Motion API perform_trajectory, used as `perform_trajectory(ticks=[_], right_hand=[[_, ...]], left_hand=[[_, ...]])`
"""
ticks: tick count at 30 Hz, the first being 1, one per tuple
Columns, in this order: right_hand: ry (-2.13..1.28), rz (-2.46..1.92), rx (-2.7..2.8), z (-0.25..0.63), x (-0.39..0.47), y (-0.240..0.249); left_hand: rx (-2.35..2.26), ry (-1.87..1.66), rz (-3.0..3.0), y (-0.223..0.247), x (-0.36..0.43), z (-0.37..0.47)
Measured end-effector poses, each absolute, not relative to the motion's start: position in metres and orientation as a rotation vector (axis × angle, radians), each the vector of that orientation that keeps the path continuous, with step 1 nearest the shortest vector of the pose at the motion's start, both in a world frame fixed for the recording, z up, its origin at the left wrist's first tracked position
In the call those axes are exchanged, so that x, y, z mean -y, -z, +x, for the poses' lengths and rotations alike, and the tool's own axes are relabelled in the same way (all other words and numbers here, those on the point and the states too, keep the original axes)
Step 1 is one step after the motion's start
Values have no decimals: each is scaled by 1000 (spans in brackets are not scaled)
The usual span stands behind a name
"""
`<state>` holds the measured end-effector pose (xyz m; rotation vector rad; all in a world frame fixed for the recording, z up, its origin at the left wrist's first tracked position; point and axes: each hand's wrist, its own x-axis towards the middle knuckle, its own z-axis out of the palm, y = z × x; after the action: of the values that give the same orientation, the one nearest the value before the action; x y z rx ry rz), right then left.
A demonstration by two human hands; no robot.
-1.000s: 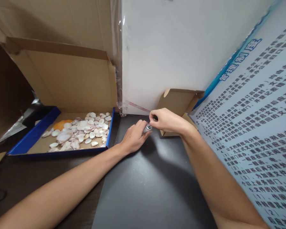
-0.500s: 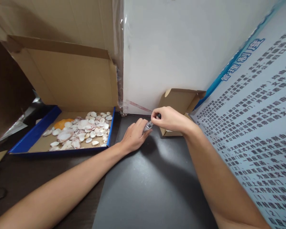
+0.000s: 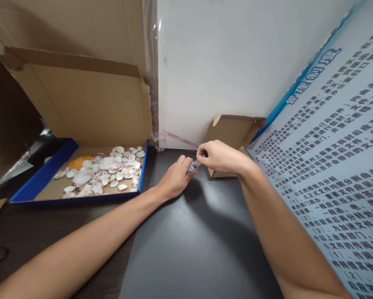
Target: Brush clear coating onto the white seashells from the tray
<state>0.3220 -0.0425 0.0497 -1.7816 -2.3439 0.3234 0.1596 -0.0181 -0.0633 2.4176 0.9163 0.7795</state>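
Left hand point(image 3: 175, 177) grips a small clear bottle point(image 3: 194, 166)

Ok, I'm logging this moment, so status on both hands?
Left hand gripping small shiny cylinder. Right hand pinching at its upper end. Open carton close behind right hand.

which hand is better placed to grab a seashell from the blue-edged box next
Left, I'd say: the left hand is nearer the seashells, while the right hand is by the small cardboard box. The left grips a small bottle, so it would likely need freeing first.
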Motion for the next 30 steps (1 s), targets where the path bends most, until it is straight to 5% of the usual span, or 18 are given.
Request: perform_trajectory(ticks=[30], right_hand=[[-426, -1546, 2441, 324, 45, -54]], left_hand=[[-803, -828, 2349, 66, 17, 158]])
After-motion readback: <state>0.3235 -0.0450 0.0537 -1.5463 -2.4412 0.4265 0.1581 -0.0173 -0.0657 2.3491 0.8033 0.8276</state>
